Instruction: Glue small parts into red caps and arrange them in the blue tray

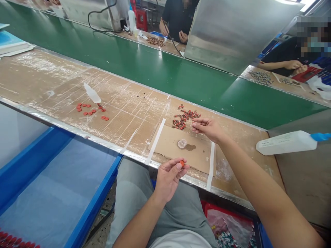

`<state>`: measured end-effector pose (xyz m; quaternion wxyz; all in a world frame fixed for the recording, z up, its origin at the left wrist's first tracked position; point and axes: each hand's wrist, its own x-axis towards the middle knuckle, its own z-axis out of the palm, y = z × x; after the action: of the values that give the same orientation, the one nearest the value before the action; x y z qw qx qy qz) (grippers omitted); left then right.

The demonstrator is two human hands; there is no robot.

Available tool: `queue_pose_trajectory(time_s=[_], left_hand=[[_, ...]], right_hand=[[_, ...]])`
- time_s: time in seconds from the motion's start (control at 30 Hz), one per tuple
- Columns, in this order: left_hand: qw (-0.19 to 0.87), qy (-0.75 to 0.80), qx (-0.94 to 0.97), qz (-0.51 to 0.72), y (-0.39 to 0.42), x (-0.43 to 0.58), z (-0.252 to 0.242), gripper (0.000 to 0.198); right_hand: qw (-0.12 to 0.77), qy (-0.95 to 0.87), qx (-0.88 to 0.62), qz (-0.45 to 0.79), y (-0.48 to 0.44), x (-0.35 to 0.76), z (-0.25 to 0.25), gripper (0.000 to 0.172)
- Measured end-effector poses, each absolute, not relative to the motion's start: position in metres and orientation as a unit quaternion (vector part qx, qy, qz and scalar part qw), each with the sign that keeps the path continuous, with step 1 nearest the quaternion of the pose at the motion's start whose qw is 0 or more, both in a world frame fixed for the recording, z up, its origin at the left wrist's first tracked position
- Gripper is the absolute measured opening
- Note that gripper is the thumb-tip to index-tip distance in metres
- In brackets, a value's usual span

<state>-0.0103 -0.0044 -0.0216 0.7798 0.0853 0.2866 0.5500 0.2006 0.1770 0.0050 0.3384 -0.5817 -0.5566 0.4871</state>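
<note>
Over the table's front edge, my left hand (169, 177) pinches a small red round piece (182, 163) between thumb and fingers. My right hand (209, 128) is at the right side of a pile of small red-and-dark parts (185, 117), fingertips pressed together. Whatever is in those fingertips is too small to make out. Between the hands, a small clear cup (182, 143) sits on a flat cardboard sheet (170, 137), with a brown wet stain (190, 147) beside it. White tape strips (156, 141) hold the sheet down.
Red discs (89, 113) and a white squeeze bottle (92, 93) lie to the left. Another bottle (287, 143) lies at the right. A green conveyor belt (144, 65) runs behind; co-workers sit beyond. A blue-framed tray (62, 179) stands lower left, a red bin (207, 208) under the table.
</note>
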Motion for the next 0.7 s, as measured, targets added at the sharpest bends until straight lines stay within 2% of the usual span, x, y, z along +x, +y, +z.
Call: queue_pose_trajectory(time_s=[0.1,0.37,0.53,0.7], left_hand=[[0.783,0.279,0.085,0.549,-0.003,-0.012,-0.021,0.023],[0.783,0.282,0.075,0.549,-0.001,-0.012,-0.024,0.022],[0.785,0.269,0.074,0.553,-0.001,-0.014,-0.023,0.023],[0.777,0.279,0.07,0.559,0.0,-0.016,-0.021,0.025]], right_hand=[[0.398,-0.492,-0.563,0.532,0.156,0.194,0.015,0.049],[0.416,-0.556,-0.544,0.471,0.118,0.181,0.036,0.035],[0.417,-0.61,-0.583,0.339,0.112,0.186,0.012,0.031],[0.338,-0.671,-0.625,0.212,0.107,0.196,-0.02,0.027]])
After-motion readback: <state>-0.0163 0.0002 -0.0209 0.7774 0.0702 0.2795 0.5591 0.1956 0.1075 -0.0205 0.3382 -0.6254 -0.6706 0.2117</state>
